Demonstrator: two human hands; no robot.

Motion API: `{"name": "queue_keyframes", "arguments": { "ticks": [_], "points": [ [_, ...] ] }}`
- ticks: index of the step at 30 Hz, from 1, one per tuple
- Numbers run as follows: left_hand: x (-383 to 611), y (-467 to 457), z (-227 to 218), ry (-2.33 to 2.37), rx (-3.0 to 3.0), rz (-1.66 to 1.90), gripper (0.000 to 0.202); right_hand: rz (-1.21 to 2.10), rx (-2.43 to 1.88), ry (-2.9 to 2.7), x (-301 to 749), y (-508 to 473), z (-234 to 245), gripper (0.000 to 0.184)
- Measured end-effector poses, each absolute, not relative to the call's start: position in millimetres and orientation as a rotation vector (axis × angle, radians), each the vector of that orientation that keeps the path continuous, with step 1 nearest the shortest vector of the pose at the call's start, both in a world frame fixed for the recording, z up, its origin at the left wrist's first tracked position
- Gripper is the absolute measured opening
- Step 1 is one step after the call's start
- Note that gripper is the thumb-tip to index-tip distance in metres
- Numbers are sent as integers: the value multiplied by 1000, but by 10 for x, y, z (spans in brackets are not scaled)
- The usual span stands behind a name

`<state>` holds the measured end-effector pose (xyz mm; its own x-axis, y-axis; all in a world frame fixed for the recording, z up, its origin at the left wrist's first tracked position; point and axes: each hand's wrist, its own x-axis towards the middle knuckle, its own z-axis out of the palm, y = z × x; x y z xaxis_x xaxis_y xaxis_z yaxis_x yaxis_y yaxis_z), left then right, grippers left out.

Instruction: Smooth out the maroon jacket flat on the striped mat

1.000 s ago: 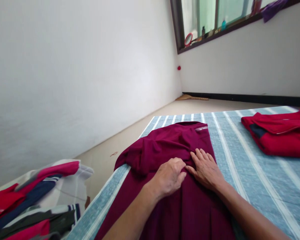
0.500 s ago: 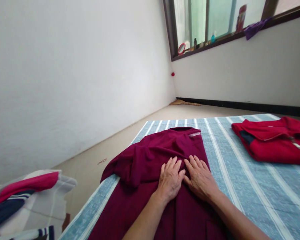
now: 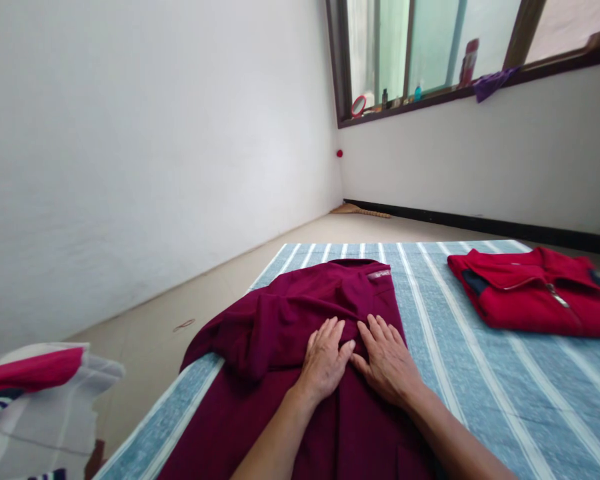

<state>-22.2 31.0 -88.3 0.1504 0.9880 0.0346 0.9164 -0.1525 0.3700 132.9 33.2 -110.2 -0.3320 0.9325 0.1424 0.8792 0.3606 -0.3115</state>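
Two hands flat on a maroon garment

The maroon garment point(image 3: 280, 327) lies along the left side of the striped cover point(image 3: 480, 393), right in front of the person, with one bunched part drooping over the left edge. Both palms face down on it, side by side. The left hand point(image 3: 325, 357) has its fingers stretched forward, close to one another; the right hand point(image 3: 386, 357) has its fingers extended and a little spread. The thumbs point at each other, though from where I stand I can't tell whether they touch. Over to the right, a red folded garment point(image 3: 525, 293) with a zip sits apart. Low on the left there's a pink cloth point(image 3: 40, 370), and a purple cloth point(image 3: 493, 85) hangs from the window ledge.
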Motion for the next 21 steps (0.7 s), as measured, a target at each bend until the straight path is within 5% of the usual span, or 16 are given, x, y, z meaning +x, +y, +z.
{"name": "queue_keyframes", "arguments": {
  "ticks": [7,11,21],
  "points": [
    [-378,454,-764,1831,2053,615,39,268,-1617,-2273,1305,334,-1125,76],
    [-334,503,-633,1850,2083,648,23,281,-1601,-2283,1303,330,-1110,74],
    [135,577,-752,1819,2267,789,21,193,-1601,-2308,1302,324,-1140,64]
  ]
}}
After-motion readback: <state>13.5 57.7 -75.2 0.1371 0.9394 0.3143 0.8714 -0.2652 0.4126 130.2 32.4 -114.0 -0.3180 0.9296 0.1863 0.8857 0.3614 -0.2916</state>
